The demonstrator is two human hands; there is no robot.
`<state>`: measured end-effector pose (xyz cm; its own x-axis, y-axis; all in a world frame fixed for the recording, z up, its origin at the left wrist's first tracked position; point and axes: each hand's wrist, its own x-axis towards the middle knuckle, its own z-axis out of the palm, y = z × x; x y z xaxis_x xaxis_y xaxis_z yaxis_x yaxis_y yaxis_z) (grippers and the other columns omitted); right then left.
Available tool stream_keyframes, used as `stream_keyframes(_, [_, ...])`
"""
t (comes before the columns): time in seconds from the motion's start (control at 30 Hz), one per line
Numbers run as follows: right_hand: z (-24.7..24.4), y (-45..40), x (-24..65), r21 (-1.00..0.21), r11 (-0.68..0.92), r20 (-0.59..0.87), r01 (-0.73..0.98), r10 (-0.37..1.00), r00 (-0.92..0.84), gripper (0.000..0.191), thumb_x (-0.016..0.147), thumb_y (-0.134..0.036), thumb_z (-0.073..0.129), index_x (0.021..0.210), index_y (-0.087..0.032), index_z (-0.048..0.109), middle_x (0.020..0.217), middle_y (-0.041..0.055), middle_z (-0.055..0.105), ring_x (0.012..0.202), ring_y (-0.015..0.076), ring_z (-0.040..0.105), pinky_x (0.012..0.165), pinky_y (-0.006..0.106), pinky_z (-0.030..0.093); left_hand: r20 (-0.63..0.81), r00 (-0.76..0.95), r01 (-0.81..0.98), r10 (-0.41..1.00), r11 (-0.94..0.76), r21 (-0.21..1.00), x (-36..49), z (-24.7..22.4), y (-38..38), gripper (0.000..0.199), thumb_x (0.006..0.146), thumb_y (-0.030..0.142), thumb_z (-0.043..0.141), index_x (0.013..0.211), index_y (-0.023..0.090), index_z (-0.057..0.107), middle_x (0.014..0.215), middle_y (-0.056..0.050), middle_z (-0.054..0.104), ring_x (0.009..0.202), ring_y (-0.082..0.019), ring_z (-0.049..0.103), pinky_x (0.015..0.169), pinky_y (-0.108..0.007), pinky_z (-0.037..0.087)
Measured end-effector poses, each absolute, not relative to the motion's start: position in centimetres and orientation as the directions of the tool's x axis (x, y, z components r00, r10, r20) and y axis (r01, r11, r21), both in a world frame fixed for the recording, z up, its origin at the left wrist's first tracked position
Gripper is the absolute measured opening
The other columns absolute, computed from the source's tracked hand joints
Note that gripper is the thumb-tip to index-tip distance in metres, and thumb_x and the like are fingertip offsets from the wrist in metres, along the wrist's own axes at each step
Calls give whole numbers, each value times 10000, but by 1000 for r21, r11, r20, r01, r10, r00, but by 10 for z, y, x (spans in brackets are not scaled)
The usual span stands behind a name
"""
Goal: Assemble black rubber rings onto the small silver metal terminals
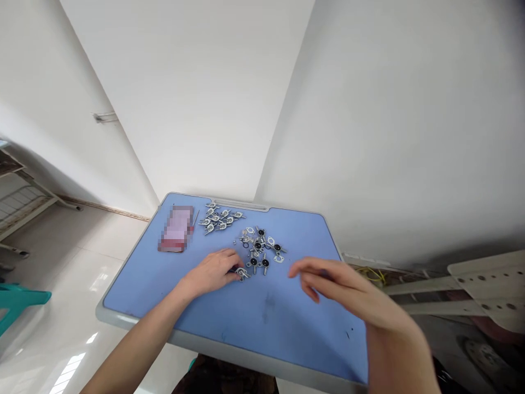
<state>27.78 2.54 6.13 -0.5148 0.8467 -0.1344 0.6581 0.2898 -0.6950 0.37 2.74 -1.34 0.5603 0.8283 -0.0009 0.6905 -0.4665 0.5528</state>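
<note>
My left hand (214, 271) rests low over the blue tabletop, its thumb and fingers closed on a small metal fitting (241, 273) with an oval flange. Part of that fitting is hidden by the fingers. To the right, my right hand (328, 280) hovers with its fingers apart and nothing visible in them. Between the hands lies a loose group of metal fittings with black round centres (254, 262). Among them are flat oval plates (279, 259) and a dark ring (245, 245). Farther back, several similar fittings (215, 218) are gathered in a cluster.
A blurred-out pinkish rectangular item (176, 229) lies on the table's (139, 284) left side, with a thin rod (196, 218) beside it. White walls (197, 109) stand behind the table. A green stool (22, 298) is at far left, and pale metal framework (488, 282) at right.
</note>
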Motion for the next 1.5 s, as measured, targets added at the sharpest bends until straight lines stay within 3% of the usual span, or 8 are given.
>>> stream_keyframes(0.1, [44,34,251,-698,277,-276,661,747,-604,261,905,-233,373,976,-239,624,635,-5,582,557,128,507,537,248,392,-15,549,707,836,-455,541,5,-11,25,178,828,252,593,995,203,557,966,-32,592,944,-201,557,758,-296,426])
stream_keyframes(0.2, [21,34,226,-585,361,-242,726,777,-582,203,881,-223,408,881,-224,611,675,9,612,572,139,512,543,254,336,-2,534,736,845,-465,493,7,-8,22,229,825,276,595,1035,213,529,979,-34,587,947,-209,550,773,-315,426])
stream_keyframes(0.33, [-3,24,209,-416,397,-230,818,824,-517,158,876,-216,438,953,-206,576,689,34,652,644,191,595,540,270,282,-16,547,764,837,-492,417,12,-6,19,229,847,288,573,1058,219,516,980,-36,580,918,-209,551,769,-325,423])
stream_keyframes(0.47, [-15,19,204,-332,380,-230,864,855,-465,139,885,-233,443,978,-194,539,743,56,693,629,207,627,516,282,236,-33,541,778,841,-485,400,15,-8,17,122,887,263,519,999,216,533,946,-25,578,868,-194,555,745,-316,422])
stream_keyframes(0.87, [-30,13,199,-388,395,-194,833,848,-493,87,828,-138,470,879,-191,516,696,33,680,591,177,615,498,277,208,-92,514,805,853,-443,394,17,-8,14,30,879,204,530,905,202,545,930,-15,575,870,-179,555,712,-301,439])
stream_keyframes(1.17, [-36,5,199,-407,405,-99,819,872,-480,72,812,-107,483,822,-178,491,610,-5,647,513,157,594,482,262,194,-88,467,855,880,-423,301,25,-4,7,36,870,184,516,849,192,544,914,-12,578,852,-169,555,607,-261,436])
stream_keyframes(1.5, [-39,3,202,-444,416,-82,794,863,-498,98,790,-90,493,823,-182,488,587,-15,634,493,151,586,470,256,202,-60,521,828,851,-487,276,25,-7,7,44,853,152,531,829,189,529,895,-6,581,817,-169,560,602,-277,448])
